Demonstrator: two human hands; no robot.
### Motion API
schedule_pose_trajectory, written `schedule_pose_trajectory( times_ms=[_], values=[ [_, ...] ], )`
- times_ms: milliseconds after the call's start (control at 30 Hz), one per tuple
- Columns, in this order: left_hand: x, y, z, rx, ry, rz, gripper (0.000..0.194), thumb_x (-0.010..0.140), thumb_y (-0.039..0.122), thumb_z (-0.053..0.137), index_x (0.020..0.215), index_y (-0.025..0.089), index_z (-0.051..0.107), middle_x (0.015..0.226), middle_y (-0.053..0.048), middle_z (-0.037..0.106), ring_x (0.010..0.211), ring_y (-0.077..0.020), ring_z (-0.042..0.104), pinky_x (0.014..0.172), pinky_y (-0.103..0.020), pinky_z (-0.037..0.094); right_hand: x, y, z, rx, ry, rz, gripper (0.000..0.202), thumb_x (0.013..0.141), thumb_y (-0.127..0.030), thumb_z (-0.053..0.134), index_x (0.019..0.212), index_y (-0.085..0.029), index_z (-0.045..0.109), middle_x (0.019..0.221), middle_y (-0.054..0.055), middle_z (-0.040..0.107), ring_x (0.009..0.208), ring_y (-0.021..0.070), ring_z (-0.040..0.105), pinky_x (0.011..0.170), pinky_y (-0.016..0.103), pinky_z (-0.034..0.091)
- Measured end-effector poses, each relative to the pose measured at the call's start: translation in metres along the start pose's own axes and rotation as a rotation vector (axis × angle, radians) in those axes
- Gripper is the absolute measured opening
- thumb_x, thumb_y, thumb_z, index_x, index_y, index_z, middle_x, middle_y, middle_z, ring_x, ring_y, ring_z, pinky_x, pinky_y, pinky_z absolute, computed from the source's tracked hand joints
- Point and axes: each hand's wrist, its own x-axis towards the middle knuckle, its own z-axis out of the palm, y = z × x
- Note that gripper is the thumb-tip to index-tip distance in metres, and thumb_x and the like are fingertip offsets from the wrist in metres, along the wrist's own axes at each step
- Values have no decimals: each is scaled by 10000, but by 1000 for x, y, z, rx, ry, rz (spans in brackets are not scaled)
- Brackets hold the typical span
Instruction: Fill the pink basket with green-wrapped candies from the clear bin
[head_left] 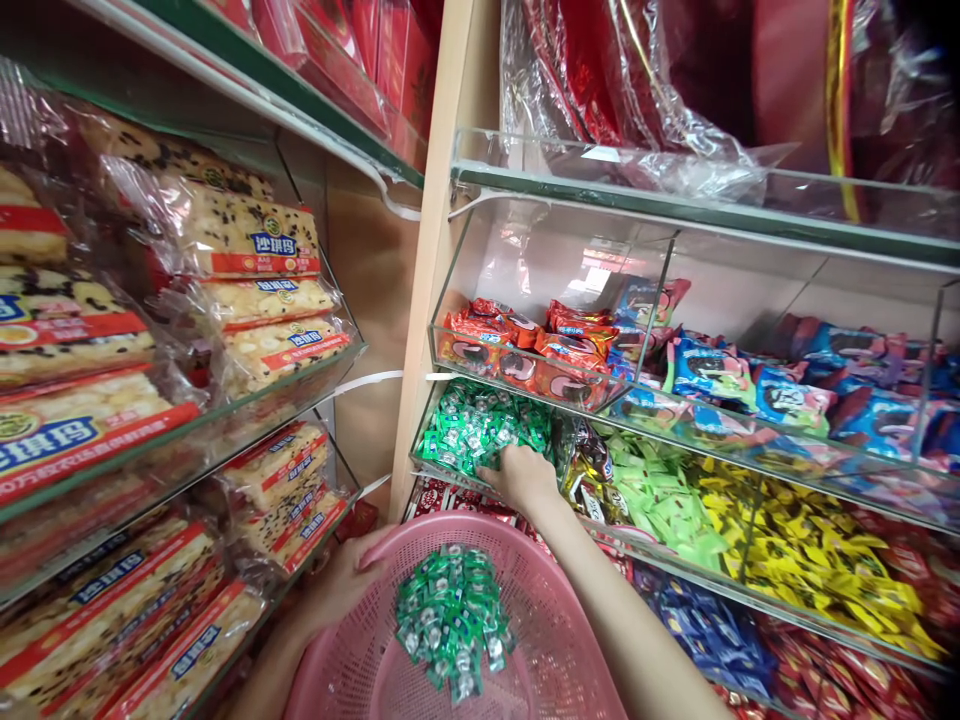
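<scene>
My left hand (349, 577) grips the left rim of a pink perforated plastic basket (555, 600). Inside the basket lies a pile of green-wrapped candies (454, 615). My right hand (525, 478) reaches over the basket to the shelf compartment and touches the front of the green candies (487, 415) there. Its fingers are curled down among the wrappers, and whether a candy is between them cannot be made out.
Red-wrapped snacks (525, 350) and blue packets (709, 370) sit in the clear tray above. Light green (660, 495) and yellow candies (810, 540) lie to the right. Packaged pastries (255, 235) fill the left shelves. A wooden post (427, 250) stands between.
</scene>
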Motion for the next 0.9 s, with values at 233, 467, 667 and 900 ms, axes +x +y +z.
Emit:
schedule_pose_trajectory(
  times_ms=[233, 467, 667, 900],
  values=[
    [1, -4, -1, 16, 7, -12, 474, 762, 223, 548, 1232, 163, 568, 1206, -53, 650, 1150, -250, 549, 1002, -335, 403, 5, 7, 4, 25, -3, 25, 348, 765, -447, 550, 939, -164, 653, 959, 144, 664, 915, 253, 623, 681, 305, 431],
    [-1, -2, -1, 107, 95, -32, 386, 744, 238, 561, 1111, 133, 617, 1098, -91, 682, 1049, -254, 590, 912, -333, 444, -6, 4, -4, 88, 195, -20, 221, 836, -289, 444, 804, -175, 631, 807, 97, 666, 746, 198, 619, 585, 260, 361],
    [1, -6, 0, 188, 111, -32, 199, 743, 243, 530, 874, 148, 644, 824, -25, 646, 814, -202, 595, 753, -295, 457, -47, -7, -12, 400, 390, -493, 242, 922, -308, 379, 868, -184, 580, 761, 19, 605, 659, 118, 546, 612, 217, 355],
    [6, -8, 0, 244, 206, -12, 152, 676, 260, 551, 679, 145, 650, 790, -7, 507, 795, -193, 530, 739, -297, 431, -68, 3, 54, 164, 100, -602, 251, 945, -273, 348, 886, -181, 575, 831, 34, 625, 736, 141, 599, 607, 223, 369]
  ],
)
